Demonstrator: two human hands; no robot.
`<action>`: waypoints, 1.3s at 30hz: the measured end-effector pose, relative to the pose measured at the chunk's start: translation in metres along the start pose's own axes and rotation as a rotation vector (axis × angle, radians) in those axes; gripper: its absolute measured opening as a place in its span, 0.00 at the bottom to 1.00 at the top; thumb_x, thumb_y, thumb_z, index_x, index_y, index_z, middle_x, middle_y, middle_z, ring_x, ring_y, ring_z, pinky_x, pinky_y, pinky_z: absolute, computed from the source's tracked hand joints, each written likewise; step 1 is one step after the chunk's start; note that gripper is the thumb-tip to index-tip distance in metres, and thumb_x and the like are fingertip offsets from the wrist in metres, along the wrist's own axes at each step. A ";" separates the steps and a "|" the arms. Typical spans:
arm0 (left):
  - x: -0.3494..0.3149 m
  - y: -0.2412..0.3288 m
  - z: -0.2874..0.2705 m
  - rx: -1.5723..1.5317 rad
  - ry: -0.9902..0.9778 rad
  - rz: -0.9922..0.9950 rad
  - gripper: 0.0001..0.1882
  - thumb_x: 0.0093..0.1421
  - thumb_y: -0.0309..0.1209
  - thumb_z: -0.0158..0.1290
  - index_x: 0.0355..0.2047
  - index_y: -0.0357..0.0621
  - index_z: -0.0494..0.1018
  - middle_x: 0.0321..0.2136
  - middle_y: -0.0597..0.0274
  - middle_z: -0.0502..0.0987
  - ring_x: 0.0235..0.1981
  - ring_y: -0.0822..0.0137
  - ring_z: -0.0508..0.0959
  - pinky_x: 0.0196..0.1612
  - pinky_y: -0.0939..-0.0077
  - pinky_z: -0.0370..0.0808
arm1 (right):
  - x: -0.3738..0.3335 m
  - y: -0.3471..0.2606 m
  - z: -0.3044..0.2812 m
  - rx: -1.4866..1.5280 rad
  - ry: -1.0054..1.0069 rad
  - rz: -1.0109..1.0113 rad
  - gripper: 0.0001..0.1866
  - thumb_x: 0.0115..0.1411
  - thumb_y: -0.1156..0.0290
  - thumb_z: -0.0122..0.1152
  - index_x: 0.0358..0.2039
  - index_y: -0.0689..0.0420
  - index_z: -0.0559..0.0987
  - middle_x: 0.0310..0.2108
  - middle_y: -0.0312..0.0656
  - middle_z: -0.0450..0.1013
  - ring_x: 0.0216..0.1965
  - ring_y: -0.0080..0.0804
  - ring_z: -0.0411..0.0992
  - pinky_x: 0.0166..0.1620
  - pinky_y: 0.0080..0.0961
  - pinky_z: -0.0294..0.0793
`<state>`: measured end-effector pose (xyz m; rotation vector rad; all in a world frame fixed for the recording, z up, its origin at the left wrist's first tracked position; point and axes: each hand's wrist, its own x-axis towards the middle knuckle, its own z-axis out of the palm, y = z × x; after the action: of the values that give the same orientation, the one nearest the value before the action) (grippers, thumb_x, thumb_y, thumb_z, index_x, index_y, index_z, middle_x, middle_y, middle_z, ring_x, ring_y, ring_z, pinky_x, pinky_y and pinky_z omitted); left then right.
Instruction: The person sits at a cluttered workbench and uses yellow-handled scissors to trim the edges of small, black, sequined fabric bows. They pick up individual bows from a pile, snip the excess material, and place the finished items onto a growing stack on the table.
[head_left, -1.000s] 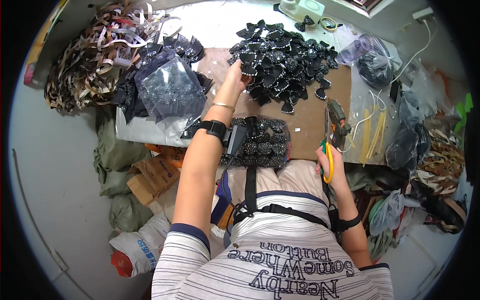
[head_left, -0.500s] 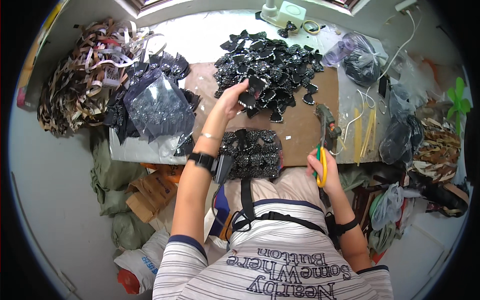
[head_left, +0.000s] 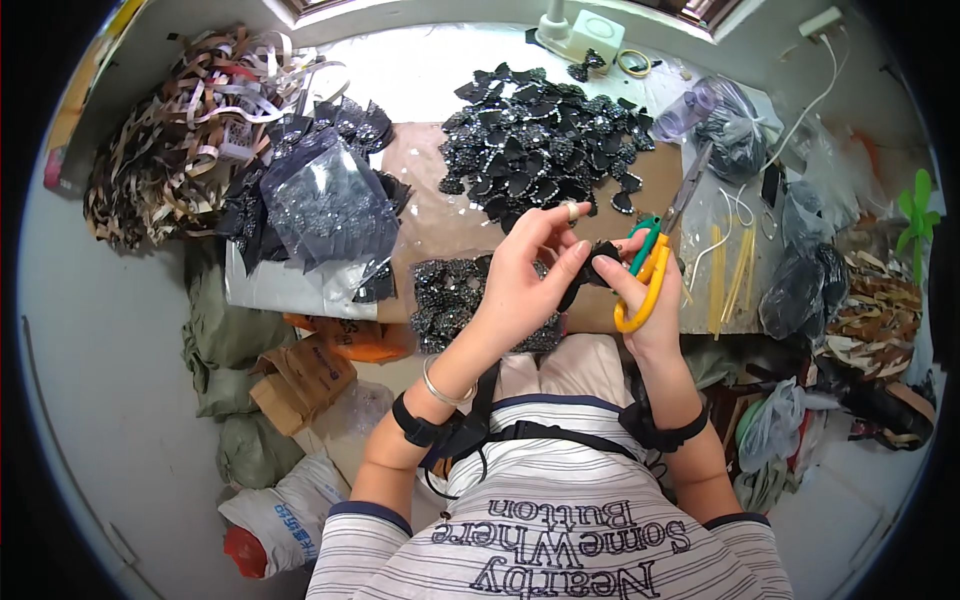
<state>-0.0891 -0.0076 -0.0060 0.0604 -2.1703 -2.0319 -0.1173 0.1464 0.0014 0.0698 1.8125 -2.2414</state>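
Observation:
Just above the table's near edge, my two hands meet at a small black bow [head_left: 603,252]. The thumb and fingers of my left hand [head_left: 525,275] are closed at its left side, the index finger stretched past it; their exact grip is partly hidden. My right hand [head_left: 655,315] holds scissors [head_left: 657,272] with green and yellow handles, blades pointing up and away, and its thumb presses on the bow's right side. Beyond my hands lies a heap of black bows [head_left: 545,140] with shiny bead trim. A glittery black beaded bundle [head_left: 450,300] lies below my left wrist.
Clear plastic bags of black pieces [head_left: 330,215] lie left of a brown board [head_left: 425,160]. Tangled ribbon strips [head_left: 170,130] heap up at far left. Yellow sticks [head_left: 735,275], a white cable [head_left: 722,225] and dark plastic bags [head_left: 800,280] occupy the right.
My left hand has come back from the heap toward me and right, bringing a bow. My right hand has risen with the scissors to meet it. The beaded bundle sits slightly further left in view.

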 end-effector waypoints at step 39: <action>-0.021 0.031 -0.024 -0.507 0.045 -0.154 0.20 0.61 0.29 0.46 0.54 0.40 0.67 0.42 0.62 0.72 0.42 0.75 0.72 0.49 0.77 0.69 | -0.026 -0.020 0.015 -0.289 -0.198 -0.006 0.16 0.52 0.84 0.63 0.36 0.57 0.66 0.28 0.35 0.69 0.26 0.17 0.68 0.31 0.15 0.69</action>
<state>-0.0625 -0.0262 0.0239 0.2103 -1.6065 -2.5735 -0.0951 0.1400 0.0289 -0.2048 2.0023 -1.8898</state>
